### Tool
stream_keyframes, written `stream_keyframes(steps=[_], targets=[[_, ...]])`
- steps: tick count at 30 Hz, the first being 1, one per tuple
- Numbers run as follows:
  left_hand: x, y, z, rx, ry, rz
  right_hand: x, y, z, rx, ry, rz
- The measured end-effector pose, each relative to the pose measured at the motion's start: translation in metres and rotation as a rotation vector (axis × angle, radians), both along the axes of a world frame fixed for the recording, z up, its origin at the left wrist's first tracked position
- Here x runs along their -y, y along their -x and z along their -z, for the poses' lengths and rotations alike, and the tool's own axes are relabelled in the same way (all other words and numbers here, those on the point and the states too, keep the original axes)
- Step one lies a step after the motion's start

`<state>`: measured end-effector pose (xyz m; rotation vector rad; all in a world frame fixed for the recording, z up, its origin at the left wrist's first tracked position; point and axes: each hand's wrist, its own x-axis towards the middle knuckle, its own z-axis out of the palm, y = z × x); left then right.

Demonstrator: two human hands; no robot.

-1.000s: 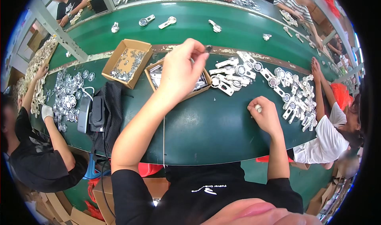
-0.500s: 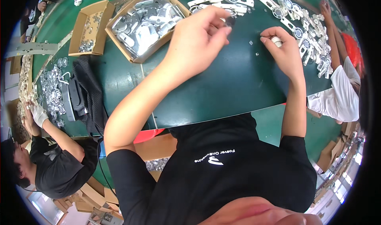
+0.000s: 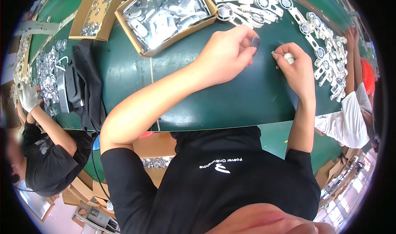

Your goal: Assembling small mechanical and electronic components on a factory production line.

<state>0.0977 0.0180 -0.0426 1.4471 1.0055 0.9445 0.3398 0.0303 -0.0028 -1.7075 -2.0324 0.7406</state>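
Observation:
My left hand (image 3: 227, 54) is closed, pinching a small dark grey flat piece (image 3: 255, 42) between thumb and fingertips above the green table. To its right, my right hand (image 3: 298, 67) curls around a small round white part (image 3: 289, 58), partly hidden by the fingers. A tiny clear piece (image 3: 273, 52) shows at that hand's fingertips; whether it is pinched or lies on the table I cannot tell. Another tiny clear bit (image 3: 276, 68) is just beside the right thumb. Both hands are apart from each other.
Cardboard box (image 3: 146, 52) of shiny metal pieces stands far left, beside a shallower box (image 3: 74, 32) with small bits. White fan-like parts (image 3: 324, 54) pile at far right. A black mesh bag (image 3: 91, 81) lies left. Co-workers' arms (image 3: 55, 124) show at both sides.
The view has turned slightly. My left hand has moved right, nearer the right hand, still with the dark piece. My right fingertips have come close to the tiny clear bits.

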Motion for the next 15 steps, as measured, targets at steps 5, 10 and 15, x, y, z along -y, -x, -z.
stream_keyframes(steps=[5, 10, 15], targets=[[-0.005, 0.004, 0.002, -0.008, -0.008, 0.031, -0.007, 0.003, -0.004, 0.002, 0.073, 0.003], [-0.008, 0.006, 0.003, 0.016, 0.019, 0.056, -0.007, 0.01, -0.006, -0.011, 0.006, -0.093], [-0.006, 0.007, 0.004, 0.005, -0.008, 0.069, 0.003, 0.035, -0.017, -0.159, -0.012, -0.119]])
